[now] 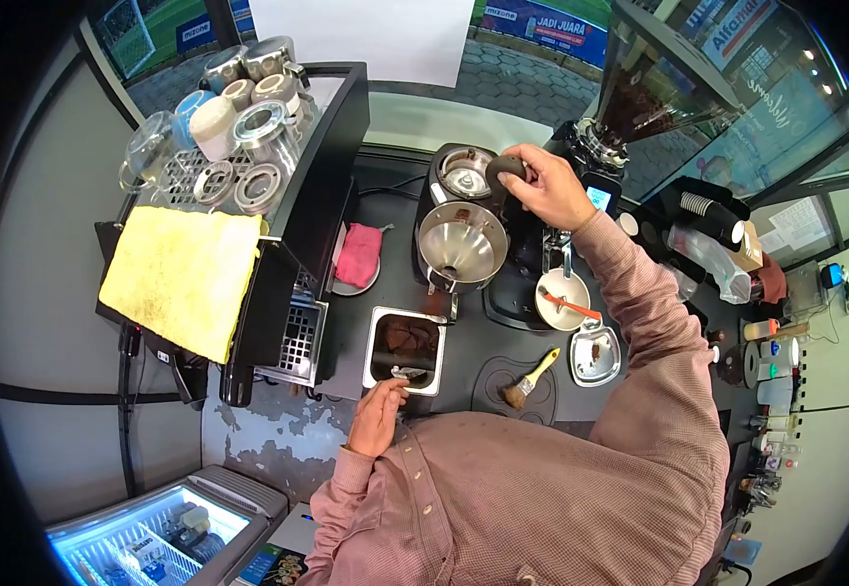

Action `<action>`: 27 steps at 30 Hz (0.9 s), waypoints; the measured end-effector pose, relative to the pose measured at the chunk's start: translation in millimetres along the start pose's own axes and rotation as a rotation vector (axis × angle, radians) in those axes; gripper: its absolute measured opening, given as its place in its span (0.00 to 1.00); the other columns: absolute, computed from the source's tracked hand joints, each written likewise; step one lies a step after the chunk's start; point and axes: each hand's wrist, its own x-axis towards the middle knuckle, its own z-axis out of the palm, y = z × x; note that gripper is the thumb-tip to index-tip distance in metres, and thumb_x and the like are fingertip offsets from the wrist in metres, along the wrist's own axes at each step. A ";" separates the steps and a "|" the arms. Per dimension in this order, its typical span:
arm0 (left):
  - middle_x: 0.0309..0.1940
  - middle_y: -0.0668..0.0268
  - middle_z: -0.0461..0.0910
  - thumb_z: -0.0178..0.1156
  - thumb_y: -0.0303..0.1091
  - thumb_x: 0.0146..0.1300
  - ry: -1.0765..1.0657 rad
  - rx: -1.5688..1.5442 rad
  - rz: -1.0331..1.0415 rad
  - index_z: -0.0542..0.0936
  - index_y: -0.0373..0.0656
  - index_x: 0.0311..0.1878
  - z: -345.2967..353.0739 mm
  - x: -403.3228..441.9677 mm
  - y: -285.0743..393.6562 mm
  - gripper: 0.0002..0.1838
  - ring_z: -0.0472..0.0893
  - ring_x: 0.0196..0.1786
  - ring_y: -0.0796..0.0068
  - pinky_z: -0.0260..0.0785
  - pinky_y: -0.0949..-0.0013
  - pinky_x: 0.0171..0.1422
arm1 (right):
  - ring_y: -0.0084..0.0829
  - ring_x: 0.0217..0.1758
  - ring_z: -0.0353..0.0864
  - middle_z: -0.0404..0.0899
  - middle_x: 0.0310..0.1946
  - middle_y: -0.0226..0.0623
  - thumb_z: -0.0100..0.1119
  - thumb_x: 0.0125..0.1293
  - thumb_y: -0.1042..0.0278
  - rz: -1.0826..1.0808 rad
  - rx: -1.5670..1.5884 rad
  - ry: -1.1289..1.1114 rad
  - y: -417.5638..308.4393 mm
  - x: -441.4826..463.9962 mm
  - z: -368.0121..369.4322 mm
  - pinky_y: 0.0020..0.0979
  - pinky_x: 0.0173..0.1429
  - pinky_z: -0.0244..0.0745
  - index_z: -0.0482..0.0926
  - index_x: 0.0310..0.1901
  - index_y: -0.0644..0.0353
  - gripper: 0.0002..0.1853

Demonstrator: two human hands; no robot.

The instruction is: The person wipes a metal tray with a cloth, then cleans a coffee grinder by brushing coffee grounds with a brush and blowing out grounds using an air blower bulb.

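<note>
My right hand (548, 188) grips a round black lid (507, 174) beside the opened top of a black grinder (466, 176). A wide steel bowl (463, 244) with a hole in its base sits at the front of the grinder. Below it, brown grounds are spilled on the counter near a steel container (373, 344) holding dark brown grounds. At that container's front rim is my left hand (375, 415), its fingers closed together next to a small shiny metal piece (408, 373); what they hold is unclear.
A brush (532, 379) lies on a dark mat, near a steel tray (595, 354) and a white bowl (563, 298) with an orange-handled tool. An espresso machine (322, 166) with a yellow cloth (185, 278) stands left. A pink cloth (358, 256) and a large hopper (654, 83) flank the grinder.
</note>
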 end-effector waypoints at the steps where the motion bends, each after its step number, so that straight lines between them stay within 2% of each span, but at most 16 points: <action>1: 0.43 0.58 0.84 0.41 0.51 0.86 -0.003 0.006 0.005 0.79 0.34 0.60 0.4 1.4 0.8 0.27 0.84 0.45 0.67 0.75 0.65 0.54 | 0.22 0.31 0.81 0.83 0.35 0.40 0.67 0.69 0.65 0.000 0.001 0.008 1.8 2.2 0.6 0.29 0.38 0.77 0.82 0.53 0.64 0.15; 4: 0.42 0.58 0.84 0.42 0.50 0.86 -0.012 0.024 0.023 0.80 0.34 0.59 3.1 3.2 1.9 0.27 0.84 0.44 0.67 0.75 0.65 0.53 | 0.21 0.27 0.82 0.84 0.34 0.39 0.66 0.71 0.65 0.002 0.069 0.106 7.8 8.9 4.9 0.27 0.34 0.77 0.82 0.54 0.62 0.14; 6: 0.42 0.58 0.84 0.42 0.49 0.86 -0.002 0.013 0.036 0.80 0.34 0.59 6.3 4.8 2.4 0.26 0.84 0.44 0.67 0.76 0.65 0.53 | 0.20 0.22 0.81 0.84 0.30 0.35 0.66 0.71 0.64 0.117 0.172 0.041 9.4 12.5 7.8 0.26 0.29 0.76 0.82 0.54 0.62 0.15; 7: 0.41 0.58 0.85 0.43 0.48 0.86 -0.003 0.003 0.022 0.80 0.34 0.59 7.3 5.1 3.6 0.26 0.85 0.44 0.67 0.76 0.65 0.54 | 0.19 0.21 0.80 0.83 0.27 0.32 0.67 0.71 0.64 0.098 0.197 0.051 11.8 14.7 11.1 0.26 0.27 0.75 0.81 0.55 0.62 0.16; 8: 0.41 0.58 0.85 0.43 0.48 0.86 -0.007 0.014 0.027 0.80 0.34 0.59 7.7 5.7 4.7 0.26 0.85 0.44 0.67 0.76 0.65 0.54 | 0.21 0.26 0.83 0.85 0.31 0.34 0.67 0.71 0.64 0.110 0.230 0.023 13.1 17.1 12.3 0.27 0.32 0.77 0.81 0.56 0.61 0.16; 10: 0.45 0.55 0.85 0.46 0.43 0.84 -0.018 0.021 -0.002 0.80 0.34 0.60 9.0 6.0 5.5 0.22 0.86 0.45 0.64 0.78 0.65 0.55 | 0.24 0.35 0.86 0.86 0.36 0.36 0.68 0.70 0.65 -0.031 0.194 0.059 11.7 23.9 17.9 0.29 0.38 0.79 0.81 0.56 0.62 0.16; 11: 0.45 0.55 0.85 0.46 0.43 0.84 -0.024 0.028 -0.011 0.80 0.34 0.60 10.5 6.0 2.1 0.22 0.86 0.46 0.64 0.77 0.65 0.55 | 0.27 0.41 0.86 0.86 0.41 0.38 0.68 0.69 0.66 0.015 0.184 0.033 10.8 24.1 17.4 0.31 0.44 0.79 0.81 0.55 0.62 0.17; 12: 0.45 0.55 0.85 0.46 0.43 0.84 -0.026 0.038 -0.013 0.80 0.34 0.60 11.1 6.6 2.4 0.22 0.86 0.46 0.64 0.77 0.65 0.55 | 0.27 0.41 0.86 0.86 0.41 0.38 0.68 0.69 0.66 0.017 0.193 0.038 12.1 25.2 20.9 0.31 0.44 0.79 0.81 0.55 0.62 0.17; 14: 0.45 0.55 0.84 0.47 0.42 0.84 -0.031 0.038 -0.012 0.80 0.34 0.61 13.6 7.8 2.7 0.21 0.86 0.46 0.64 0.78 0.65 0.55 | 0.15 0.34 0.81 0.84 0.34 0.28 0.67 0.73 0.69 -0.136 0.219 0.046 15.3 28.0 28.2 0.23 0.38 0.76 0.79 0.57 0.62 0.15; 16: 0.45 0.55 0.85 0.46 0.41 0.84 -0.026 0.024 -0.047 0.80 0.35 0.61 16.9 8.2 -0.4 0.20 0.86 0.46 0.65 0.77 0.65 0.55 | 0.16 0.38 0.81 0.84 0.37 0.29 0.66 0.72 0.70 -0.100 0.233 0.017 6.8 27.2 28.3 0.24 0.41 0.77 0.80 0.56 0.63 0.14; 18: 0.45 0.55 0.84 0.46 0.40 0.84 -0.028 0.019 -0.051 0.80 0.35 0.61 19.3 10.5 -1.2 0.19 0.87 0.46 0.64 0.77 0.65 0.55 | 0.34 0.42 0.87 0.86 0.42 0.40 0.66 0.69 0.68 -0.135 0.298 0.001 7.5 30.2 33.0 0.35 0.48 0.81 0.81 0.54 0.63 0.15; 24: 0.46 0.54 0.84 0.46 0.40 0.84 -0.057 0.060 -0.060 0.79 0.36 0.61 24.8 17.7 7.4 0.19 0.87 0.47 0.61 0.77 0.64 0.56 | 0.38 0.41 0.87 0.85 0.42 0.44 0.67 0.68 0.68 -0.180 0.236 0.024 3.4 40.8 40.2 0.36 0.47 0.80 0.81 0.54 0.63 0.15; 25: 0.46 0.54 0.84 0.46 0.40 0.84 -0.054 0.060 -0.063 0.79 0.36 0.61 24.7 18.5 7.0 0.19 0.87 0.47 0.61 0.77 0.64 0.56 | 0.38 0.41 0.87 0.85 0.42 0.44 0.67 0.68 0.68 -0.180 0.239 0.020 4.7 43.4 42.0 0.36 0.47 0.80 0.81 0.54 0.63 0.15; 27: 0.46 0.54 0.84 0.46 0.40 0.84 -0.052 0.058 -0.055 0.79 0.36 0.61 24.9 19.1 6.1 0.20 0.87 0.47 0.61 0.77 0.63 0.56 | 0.23 0.43 0.84 0.84 0.42 0.35 0.67 0.71 0.70 -0.238 0.218 0.088 10.2 49.3 45.3 0.28 0.46 0.81 0.81 0.55 0.64 0.15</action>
